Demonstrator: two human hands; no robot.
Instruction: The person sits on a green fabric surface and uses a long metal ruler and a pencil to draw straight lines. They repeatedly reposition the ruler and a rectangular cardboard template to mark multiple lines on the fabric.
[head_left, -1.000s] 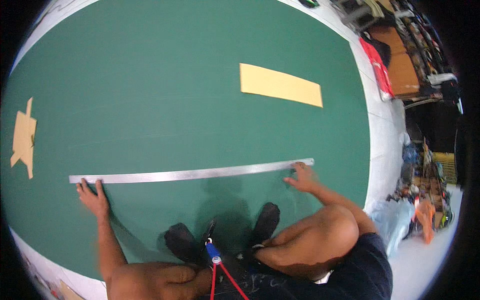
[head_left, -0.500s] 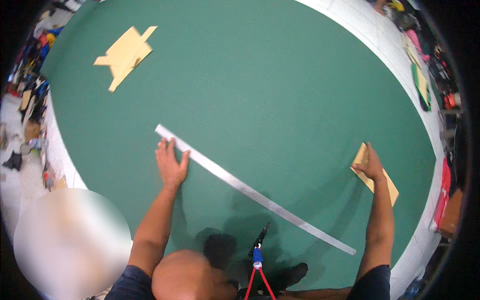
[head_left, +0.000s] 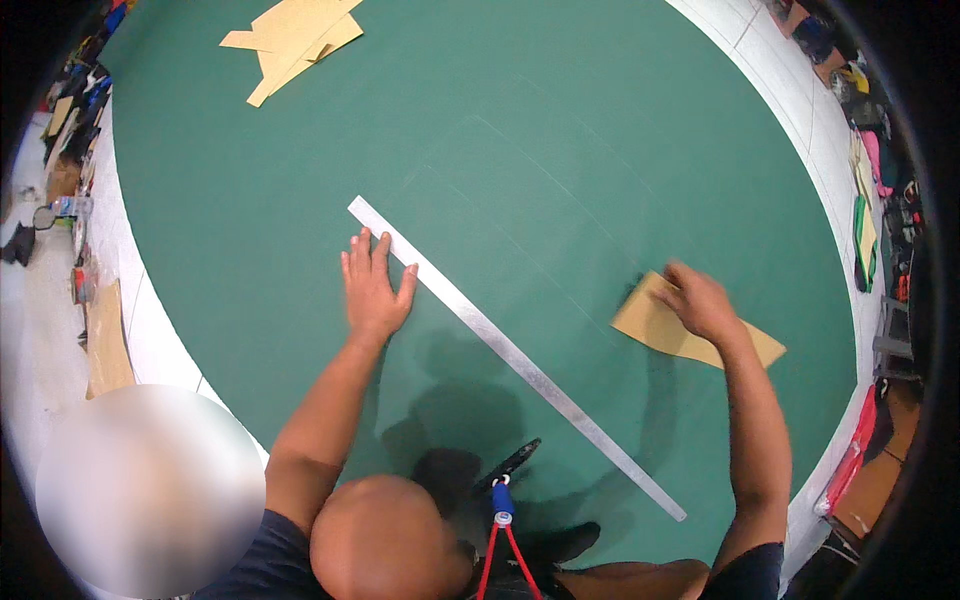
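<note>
A long silvery straightedge (head_left: 520,362) lies slantwise across the green sheet (head_left: 560,160). My left hand (head_left: 376,290) rests by its far left end, fingers spread, fingertips touching the strip. Over to the right, my right hand (head_left: 700,305) grips a tan card piece (head_left: 665,325) near its left end, which looks slightly raised. Faint pale outlines are drawn on the green sheet beyond the straightedge. Some of my right fingers are hidden behind the hand.
Several tan card cut-outs (head_left: 300,38) lie at the far left of the sheet. A red lanyard (head_left: 508,560) with a black clip-like end (head_left: 515,458) hangs near my bare knee (head_left: 385,540). Mixed clutter lines the pale tiled floor (head_left: 790,100) on both sides.
My right hand has moved left with the card piece, turning its broad face into view. My left hand stays at the straightedge. The whole view has shifted.
</note>
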